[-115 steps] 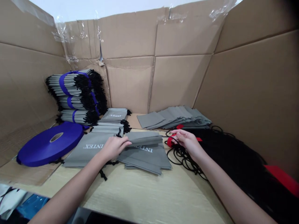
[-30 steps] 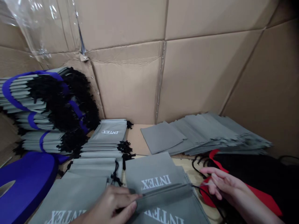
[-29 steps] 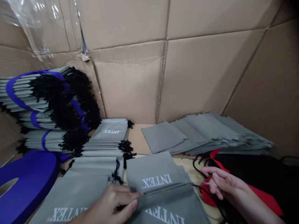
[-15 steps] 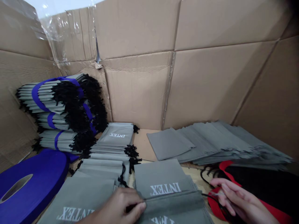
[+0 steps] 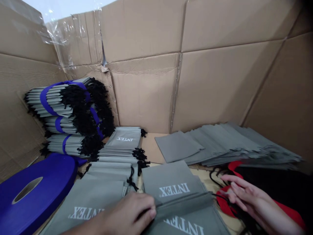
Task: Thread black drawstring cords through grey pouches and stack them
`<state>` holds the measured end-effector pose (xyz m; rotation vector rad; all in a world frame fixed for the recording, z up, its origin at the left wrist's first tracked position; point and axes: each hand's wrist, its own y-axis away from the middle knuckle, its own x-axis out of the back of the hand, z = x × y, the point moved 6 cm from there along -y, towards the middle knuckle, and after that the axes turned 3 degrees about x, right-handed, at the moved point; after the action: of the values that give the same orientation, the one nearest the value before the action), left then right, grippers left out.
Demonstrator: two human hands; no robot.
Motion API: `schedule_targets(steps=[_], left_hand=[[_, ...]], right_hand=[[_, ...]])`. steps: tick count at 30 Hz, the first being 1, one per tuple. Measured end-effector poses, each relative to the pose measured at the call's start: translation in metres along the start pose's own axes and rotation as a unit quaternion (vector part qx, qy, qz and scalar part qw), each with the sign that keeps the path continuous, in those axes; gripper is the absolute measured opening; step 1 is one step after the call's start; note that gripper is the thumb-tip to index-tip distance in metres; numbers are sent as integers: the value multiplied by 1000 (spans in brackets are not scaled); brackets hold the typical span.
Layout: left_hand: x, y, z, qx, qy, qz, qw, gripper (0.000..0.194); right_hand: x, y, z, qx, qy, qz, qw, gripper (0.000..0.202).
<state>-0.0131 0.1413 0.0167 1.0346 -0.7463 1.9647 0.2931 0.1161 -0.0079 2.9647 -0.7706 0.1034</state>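
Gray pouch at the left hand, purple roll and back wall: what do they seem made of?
Gray pouch: matte cloth, perhaps nonwoven, judging by its soft folded hem; weave unreadable here.
Purple roll: probably fabric tape with a dull finish, wound flat around a pale, cardboard-like core.
Back wall: brown corrugated cardboard, it seems, dull, with straight creases and crumpled patches.

Seems to be a workshop, judging by a pale bench [image 5: 206, 176], taped brown cardboard walls [image 5: 144, 94], flat grey INTEX-printed fabric pouches [image 5: 168, 178], black-corded grey bundles [image 5: 55, 97] bound in purple bands [image 5: 44, 99].
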Motion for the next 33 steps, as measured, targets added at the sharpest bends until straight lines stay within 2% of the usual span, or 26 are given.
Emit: schedule_targets(steps=[4,8,11,13,15,18,21,27,33], left_hand=[[0,-2,2,-17,-2,-8,1000,27],[-1,-3,-7,-1,22,-30,999,29],[0,-3,-16,19,64,4,998,33],[2,-2,-23,46,106,42,992,38],[-1,-3,-30,83,195,43,976,40],[-12,-5,-40,137,372,10,918,39],[-15,-8,-49,154,451,16,879,39],[-12,-12,-57,144,492,40,858,40],[-14,-12,-56,139,463,41,875,44]], right_hand=[[4,-6,14,-26,-64,-10,998,46],[22,-21,31,-4,-101,35,994,38],[31,-23,31,7,-111,64,992,35],[30,-18,24,3,-104,71,992,36],[26,-11,13,4,-99,70,993,37],[25,-6,-11,58,-100,63,991,35],[38,-6,-33,133,-90,99,982,33],[67,-7,-64,241,-62,118,961,22],[95,-16,-60,233,-116,167,951,16]])
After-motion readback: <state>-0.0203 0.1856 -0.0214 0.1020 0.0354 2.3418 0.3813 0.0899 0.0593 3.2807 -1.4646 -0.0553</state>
